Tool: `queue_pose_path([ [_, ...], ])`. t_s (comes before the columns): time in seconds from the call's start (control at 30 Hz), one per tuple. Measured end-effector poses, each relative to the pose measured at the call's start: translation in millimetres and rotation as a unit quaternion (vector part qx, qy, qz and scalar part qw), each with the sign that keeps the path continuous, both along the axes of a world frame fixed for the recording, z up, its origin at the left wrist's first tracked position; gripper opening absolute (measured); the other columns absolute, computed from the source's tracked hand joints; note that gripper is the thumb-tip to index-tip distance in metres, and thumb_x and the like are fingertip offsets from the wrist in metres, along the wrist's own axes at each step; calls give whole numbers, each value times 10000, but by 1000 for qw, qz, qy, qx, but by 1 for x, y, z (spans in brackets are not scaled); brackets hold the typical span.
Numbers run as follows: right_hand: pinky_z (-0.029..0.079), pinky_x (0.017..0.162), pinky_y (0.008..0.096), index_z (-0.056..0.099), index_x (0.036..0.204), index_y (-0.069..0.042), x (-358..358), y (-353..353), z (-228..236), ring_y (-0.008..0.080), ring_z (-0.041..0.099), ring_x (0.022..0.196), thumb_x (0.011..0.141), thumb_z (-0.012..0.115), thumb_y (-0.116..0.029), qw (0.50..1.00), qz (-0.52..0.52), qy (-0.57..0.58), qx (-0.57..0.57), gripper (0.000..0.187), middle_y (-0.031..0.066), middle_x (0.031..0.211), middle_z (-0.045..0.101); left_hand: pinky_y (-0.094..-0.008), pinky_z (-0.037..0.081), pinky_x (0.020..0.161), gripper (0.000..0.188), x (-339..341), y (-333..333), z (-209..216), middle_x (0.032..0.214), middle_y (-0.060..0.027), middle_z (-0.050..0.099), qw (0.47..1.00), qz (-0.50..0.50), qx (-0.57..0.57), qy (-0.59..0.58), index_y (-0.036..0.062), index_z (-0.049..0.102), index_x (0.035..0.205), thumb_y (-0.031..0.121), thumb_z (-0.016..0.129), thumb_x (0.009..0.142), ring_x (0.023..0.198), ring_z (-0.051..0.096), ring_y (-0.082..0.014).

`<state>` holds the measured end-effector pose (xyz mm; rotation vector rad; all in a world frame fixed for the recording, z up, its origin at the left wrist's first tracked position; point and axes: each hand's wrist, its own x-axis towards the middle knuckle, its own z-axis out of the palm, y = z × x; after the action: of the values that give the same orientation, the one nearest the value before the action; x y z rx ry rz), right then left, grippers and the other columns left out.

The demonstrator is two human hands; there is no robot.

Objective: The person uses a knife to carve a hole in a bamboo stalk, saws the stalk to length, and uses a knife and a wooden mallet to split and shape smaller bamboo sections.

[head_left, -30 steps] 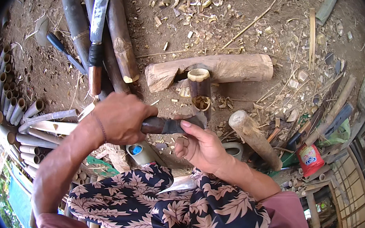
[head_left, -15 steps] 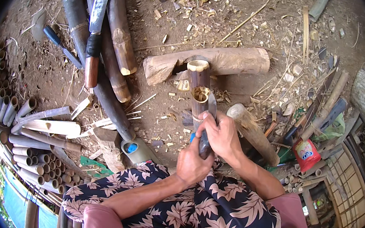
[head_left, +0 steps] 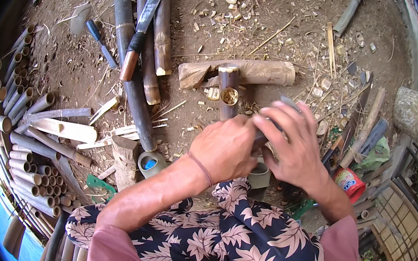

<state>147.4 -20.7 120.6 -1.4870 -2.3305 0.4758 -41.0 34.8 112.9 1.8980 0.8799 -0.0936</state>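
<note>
In front of my lap a knife (head_left: pixel 288 103) is up between my two hands, its grey blade partly hidden behind fingers. My left hand (head_left: pixel 230 146) is closed around its dark handle, mostly hidden. Around the blade are the stretched, spread fingers of my right hand (head_left: pixel 295 143), somewhat smeared by motion. Just beyond the left hand, a dark bamboo tube (head_left: pixel 227 79) with a pale notched opening rests across a thick hollowed bamboo piece (head_left: pixel 270 71). The tube's near part is covered by my hands.
At the left, a machete (head_left: pixel 138 40) lies across long dark bamboo poles (head_left: pixel 123 10), with a blue-handled tool (head_left: pixel 94 31) beside it. Stacked bamboo tubes (head_left: pixel 33 178) fill the left edge. A red packet (head_left: pixel 348 182) and a worn bucket (head_left: pixel 416 118) are at the right. Chips litter the soil.
The knife has left the bamboo tube's notch and come up toward me, tilting right. My right hand has opened its fingers and risen. The view has shifted slightly.
</note>
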Motion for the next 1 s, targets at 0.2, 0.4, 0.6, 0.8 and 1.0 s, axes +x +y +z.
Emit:
queue_pose_path([
  [0.2,566,689,311,586,1157,-2,40,12,-75,114,648,724,806,711,-58,860,-173,463,-126,377,50,824,661,-314,517,907,496,-35,51,-7,1134,-165,673,840,414,-206,-283,-58,608,1203,372,585,957,1013,664,-213],
  [0.4,531,648,350,536,1011,-13,11,28,-105,150,557,629,859,630,-38,786,-169,581,-130,180,75,717,556,-423,426,1067,917,-42,-31,-128,1318,-272,540,852,457,-241,-81,-121,432,1366,522,748,794,1255,527,-339],
  [0.6,515,617,317,524,990,-18,4,32,-122,165,602,680,849,661,-53,856,-144,486,-97,200,81,767,576,-344,500,898,787,2,-61,-167,1131,-176,638,832,474,-245,-151,-104,481,1265,379,844,759,1009,621,-224],
  [0.8,510,617,274,663,774,-3,-5,33,-127,126,635,677,737,774,-107,813,-189,546,-75,156,59,756,663,-348,504,863,685,6,-56,-179,1077,-144,652,837,473,-236,-139,-71,513,1222,364,819,791,966,619,-200],
  [1.0,495,555,289,598,898,-33,-1,29,-135,119,571,579,804,703,-50,722,-221,647,-103,142,30,697,598,-337,493,873,641,4,-57,-182,1083,-132,646,827,473,-257,-160,-61,523,1225,355,799,822,964,602,-186],
])
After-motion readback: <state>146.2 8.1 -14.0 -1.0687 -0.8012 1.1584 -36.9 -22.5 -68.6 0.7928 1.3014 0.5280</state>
